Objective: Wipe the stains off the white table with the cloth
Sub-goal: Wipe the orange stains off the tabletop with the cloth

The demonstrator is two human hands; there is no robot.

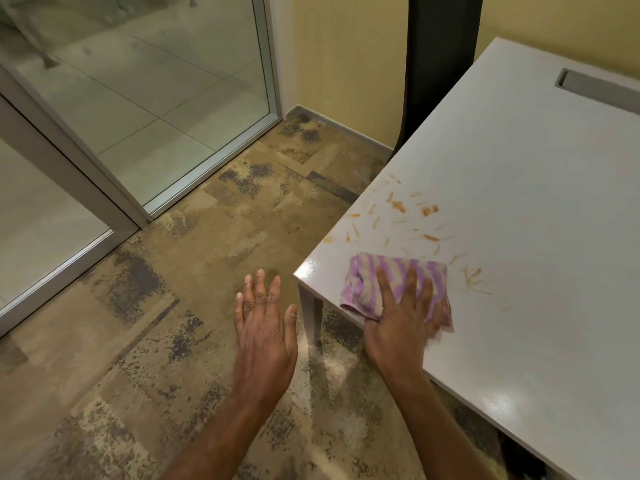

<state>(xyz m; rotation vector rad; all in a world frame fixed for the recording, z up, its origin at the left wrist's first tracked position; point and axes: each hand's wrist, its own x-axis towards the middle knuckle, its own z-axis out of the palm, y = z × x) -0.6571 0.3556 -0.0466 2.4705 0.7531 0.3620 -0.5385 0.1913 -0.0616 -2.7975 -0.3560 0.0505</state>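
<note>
Pressing flat on the cloth, the right hand spreads its fingers over the purple-striped fabric, pinning rather than gripping it, near the white table's closest corner. Orange stains streak the tabletop just beyond the cloth. Beside that corner, off the table, the left hand hangs open and empty above the carpet.

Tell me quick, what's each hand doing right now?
Left hand: open, fingers spread, empty, over the floor beside the table.
Right hand: open, pressed flat on the purple striped cloth on the white table.
</note>
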